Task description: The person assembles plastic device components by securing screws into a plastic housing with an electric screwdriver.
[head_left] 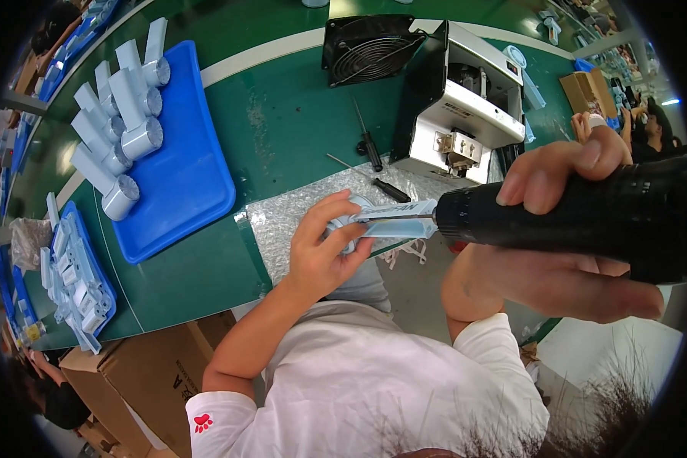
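Observation:
A light blue plastic fan housing with a round end and a hollow handle is pinched in my left hand above the near edge of the bench. My right hand wraps round a thick black electric screwdriver, held level from the right. Its long thin bit runs along the inside of the handle toward my left fingers. The bit's tip and any screw there are hidden. Just beyond the housing, two hand screwdrivers with black handles lie on the bench.
A blue tray holds several light blue handheld fans at left; another tray holds loose blue parts. A metal screw-feeder-like machine and a black fan stand beyond. Bubble wrap covers the bench edge. Cardboard boxes stand below; people work nearby.

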Tool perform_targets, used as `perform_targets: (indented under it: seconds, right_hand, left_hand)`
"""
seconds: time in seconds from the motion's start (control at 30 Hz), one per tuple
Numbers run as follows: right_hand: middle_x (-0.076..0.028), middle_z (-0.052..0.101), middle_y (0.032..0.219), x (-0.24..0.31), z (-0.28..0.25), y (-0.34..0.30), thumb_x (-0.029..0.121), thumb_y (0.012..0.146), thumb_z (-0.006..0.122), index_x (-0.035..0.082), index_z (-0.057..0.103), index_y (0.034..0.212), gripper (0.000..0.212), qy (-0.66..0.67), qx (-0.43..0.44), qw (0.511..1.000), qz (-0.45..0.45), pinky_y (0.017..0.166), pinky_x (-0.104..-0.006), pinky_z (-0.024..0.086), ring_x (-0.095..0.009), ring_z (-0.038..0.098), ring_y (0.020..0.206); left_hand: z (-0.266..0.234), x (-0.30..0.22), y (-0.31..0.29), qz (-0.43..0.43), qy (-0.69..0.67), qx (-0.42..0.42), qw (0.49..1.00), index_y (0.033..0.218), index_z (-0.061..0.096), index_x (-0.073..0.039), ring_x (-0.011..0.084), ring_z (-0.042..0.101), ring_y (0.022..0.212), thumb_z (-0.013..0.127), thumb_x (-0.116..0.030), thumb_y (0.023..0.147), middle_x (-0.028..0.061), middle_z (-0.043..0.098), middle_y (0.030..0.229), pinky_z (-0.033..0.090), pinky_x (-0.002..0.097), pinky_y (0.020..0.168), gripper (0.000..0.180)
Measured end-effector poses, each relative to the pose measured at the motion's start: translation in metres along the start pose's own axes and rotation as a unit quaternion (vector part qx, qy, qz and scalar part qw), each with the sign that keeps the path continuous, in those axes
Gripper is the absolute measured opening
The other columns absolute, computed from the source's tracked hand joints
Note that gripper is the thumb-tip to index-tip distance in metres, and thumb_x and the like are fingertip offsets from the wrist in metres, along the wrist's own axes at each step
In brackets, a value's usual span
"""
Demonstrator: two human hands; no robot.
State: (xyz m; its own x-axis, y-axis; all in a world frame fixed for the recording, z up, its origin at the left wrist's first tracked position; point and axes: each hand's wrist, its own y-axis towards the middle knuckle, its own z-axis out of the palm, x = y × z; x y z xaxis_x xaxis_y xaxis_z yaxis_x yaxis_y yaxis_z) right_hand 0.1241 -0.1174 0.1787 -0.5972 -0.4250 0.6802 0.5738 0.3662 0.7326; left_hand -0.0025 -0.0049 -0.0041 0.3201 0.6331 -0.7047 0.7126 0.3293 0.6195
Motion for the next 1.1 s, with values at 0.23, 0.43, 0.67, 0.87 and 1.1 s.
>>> perform_targets:
  seconds: [0.23,0.43,0.67,0.87,1.1]
  right_hand:
    - [-0.011,0.042,0.094,-0.018,-0.003,-0.002,0.077,0.084,0.039,-0.003,0.044,0.097,0.082,0.133,0.052,0.990,-0.020,0.047,-0.0266,0.044,-0.016,0.052,0.061]
    - [-0.013,0.053,0.093,-0.018,0.010,-0.005,0.073,0.083,0.048,-0.009,0.043,0.116,0.089,0.215,-0.057,0.974,-0.037,0.048,-0.0281,0.047,-0.017,0.052,0.060]
    - [-0.013,0.048,0.097,0.024,-0.024,0.043,0.044,0.086,0.063,-0.013,0.028,0.135,0.083,0.392,-0.176,0.897,-0.105,0.048,-0.0242,0.046,-0.016,0.052,0.060]
    - [-0.011,0.042,0.090,0.024,-0.041,0.034,0.030,0.092,0.061,-0.007,0.013,0.145,0.081,0.348,-0.052,0.931,-0.102,0.044,-0.0194,0.043,-0.012,0.048,0.057]
    - [-0.013,0.042,0.089,0.003,-0.037,0.014,0.043,0.093,0.056,-0.005,0.007,0.146,0.087,0.241,-0.096,0.965,-0.032,0.044,-0.0214,0.042,-0.012,0.044,0.053]
  left_hand:
    - [0.000,0.004,0.001,-0.004,-0.020,0.003,1.000,0.082,0.063,-0.001,0.0382,0.062,0.106,0.077,0.002,0.063,0.0158,0.059,0.109,0.054,0.0437,0.087,0.024]
    - [-0.001,0.004,0.003,0.003,-0.008,0.007,1.000,0.082,0.063,-0.002,0.0365,0.062,0.105,0.079,0.002,0.062,0.0142,0.059,0.110,0.055,0.0423,0.085,0.026]
    - [-0.060,-0.001,0.031,-0.086,0.011,0.090,0.992,0.098,0.059,-0.003,0.0351,0.056,0.108,0.078,-0.008,0.070,0.0171,0.055,0.114,0.048,0.0396,0.090,0.035]
    - [-0.088,0.108,0.161,-0.216,0.025,-0.120,0.969,0.110,0.055,-0.002,0.0338,0.059,0.098,0.073,-0.029,0.079,0.0182,0.059,0.108,0.048,0.0386,0.084,0.045]
    - [-0.177,0.075,0.142,-0.148,0.198,-0.248,0.937,0.126,0.049,-0.005,0.0316,0.051,0.114,0.077,-0.022,0.076,0.0152,0.052,0.123,0.044,0.0393,0.096,0.060]
